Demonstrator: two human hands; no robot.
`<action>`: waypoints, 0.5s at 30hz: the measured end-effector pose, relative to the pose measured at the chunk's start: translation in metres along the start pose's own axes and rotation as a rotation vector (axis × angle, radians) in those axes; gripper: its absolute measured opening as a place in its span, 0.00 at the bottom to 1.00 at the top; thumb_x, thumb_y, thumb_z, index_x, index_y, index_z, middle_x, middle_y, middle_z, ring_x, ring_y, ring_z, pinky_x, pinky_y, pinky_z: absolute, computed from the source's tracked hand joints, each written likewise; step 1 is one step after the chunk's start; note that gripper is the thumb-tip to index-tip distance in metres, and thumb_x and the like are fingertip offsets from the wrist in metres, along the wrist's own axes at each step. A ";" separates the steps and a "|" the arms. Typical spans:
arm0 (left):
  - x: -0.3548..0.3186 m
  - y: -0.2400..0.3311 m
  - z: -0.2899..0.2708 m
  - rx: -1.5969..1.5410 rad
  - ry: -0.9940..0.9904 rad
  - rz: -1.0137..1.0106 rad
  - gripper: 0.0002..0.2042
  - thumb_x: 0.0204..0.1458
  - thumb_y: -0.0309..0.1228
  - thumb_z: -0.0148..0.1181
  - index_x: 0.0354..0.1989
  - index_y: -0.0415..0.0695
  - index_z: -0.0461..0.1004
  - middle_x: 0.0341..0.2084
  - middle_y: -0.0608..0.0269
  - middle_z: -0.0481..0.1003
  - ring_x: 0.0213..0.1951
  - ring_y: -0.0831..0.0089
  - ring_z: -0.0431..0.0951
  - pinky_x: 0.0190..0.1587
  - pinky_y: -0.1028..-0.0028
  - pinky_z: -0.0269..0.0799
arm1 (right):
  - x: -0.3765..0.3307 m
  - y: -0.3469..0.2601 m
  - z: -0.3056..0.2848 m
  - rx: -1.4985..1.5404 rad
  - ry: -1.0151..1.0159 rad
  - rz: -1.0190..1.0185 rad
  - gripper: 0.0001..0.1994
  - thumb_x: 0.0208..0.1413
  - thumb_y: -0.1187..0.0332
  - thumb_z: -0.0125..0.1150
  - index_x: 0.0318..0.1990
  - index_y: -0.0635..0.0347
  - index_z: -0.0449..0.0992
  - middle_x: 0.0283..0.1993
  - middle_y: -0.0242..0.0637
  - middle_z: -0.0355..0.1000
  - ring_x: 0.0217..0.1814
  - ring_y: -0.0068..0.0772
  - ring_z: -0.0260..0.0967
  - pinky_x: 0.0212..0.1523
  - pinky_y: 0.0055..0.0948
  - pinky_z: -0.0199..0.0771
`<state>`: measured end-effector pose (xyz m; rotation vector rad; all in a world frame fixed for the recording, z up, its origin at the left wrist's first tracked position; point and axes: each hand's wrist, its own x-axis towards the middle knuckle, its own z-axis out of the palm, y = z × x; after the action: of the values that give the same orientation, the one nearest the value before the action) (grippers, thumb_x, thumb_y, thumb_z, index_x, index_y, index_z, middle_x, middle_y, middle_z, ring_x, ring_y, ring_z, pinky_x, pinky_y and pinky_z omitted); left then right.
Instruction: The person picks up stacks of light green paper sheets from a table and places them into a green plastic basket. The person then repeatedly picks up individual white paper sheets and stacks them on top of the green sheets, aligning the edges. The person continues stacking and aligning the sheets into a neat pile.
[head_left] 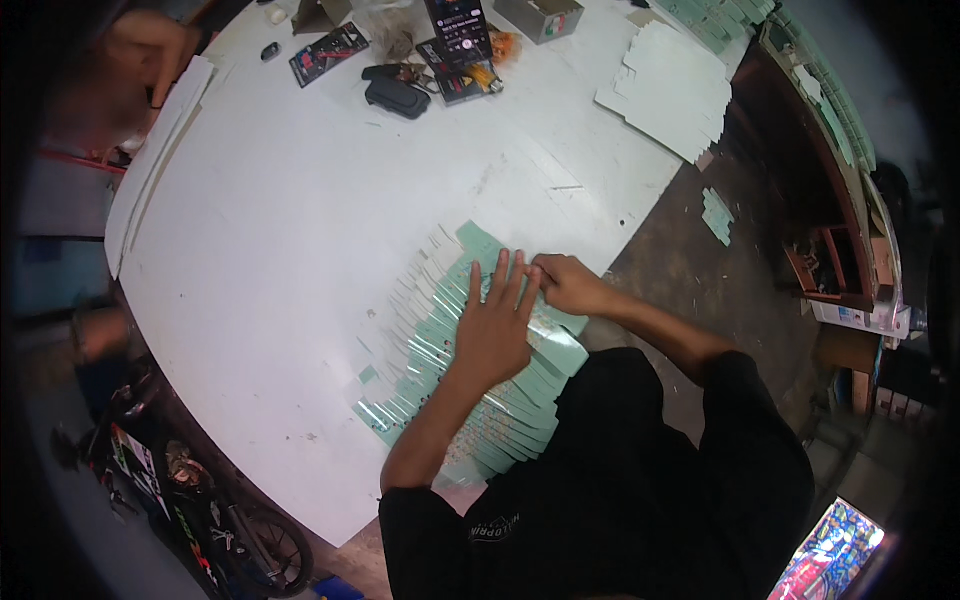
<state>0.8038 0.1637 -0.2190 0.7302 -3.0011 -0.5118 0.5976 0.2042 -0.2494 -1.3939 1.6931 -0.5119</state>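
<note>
From the head camera, my left hand (493,330) lay flat, fingers spread, pressing on the fanned row of pale green carton blanks (440,345) at the white table's (290,230) near edge. My right hand (566,284), fingers curled, pinched a blank's far end.

a black short-sleeved t-shirt with a small pale emblem toward six o'clock; both forearms bare, no watch or rings visible.
</note>
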 end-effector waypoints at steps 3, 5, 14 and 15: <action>-0.009 -0.003 -0.005 -0.105 -0.026 -0.009 0.50 0.50 0.54 0.66 0.76 0.33 0.56 0.77 0.35 0.52 0.80 0.42 0.45 0.79 0.42 0.30 | -0.018 -0.039 -0.018 -0.105 0.283 0.019 0.09 0.66 0.70 0.58 0.41 0.69 0.78 0.35 0.56 0.78 0.40 0.57 0.80 0.43 0.51 0.77; -0.009 -0.004 -0.010 -0.196 -0.006 -0.006 0.53 0.50 0.61 0.66 0.76 0.34 0.57 0.76 0.36 0.52 0.80 0.44 0.44 0.80 0.43 0.31 | -0.038 -0.030 -0.010 -0.057 0.438 -0.273 0.11 0.65 0.70 0.61 0.51 0.67 0.79 0.42 0.50 0.81 0.46 0.54 0.81 0.57 0.51 0.77; 0.002 -0.008 0.004 -0.111 0.033 -0.032 0.34 0.67 0.50 0.52 0.73 0.34 0.63 0.75 0.41 0.57 0.79 0.48 0.50 0.79 0.46 0.36 | -0.059 0.005 0.028 0.001 0.328 -0.543 0.16 0.66 0.68 0.62 0.57 0.66 0.76 0.53 0.50 0.80 0.59 0.50 0.79 0.72 0.60 0.63; 0.000 -0.007 0.009 -0.096 0.013 -0.035 0.34 0.67 0.49 0.52 0.72 0.34 0.64 0.75 0.41 0.57 0.79 0.47 0.50 0.79 0.46 0.37 | -0.059 0.016 0.042 0.005 0.332 -0.560 0.16 0.66 0.67 0.62 0.58 0.66 0.75 0.52 0.49 0.81 0.59 0.50 0.79 0.72 0.61 0.63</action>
<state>0.8063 0.1610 -0.2294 0.7768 -2.9327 -0.6449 0.6225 0.2729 -0.2632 -1.8640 1.5281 -1.1089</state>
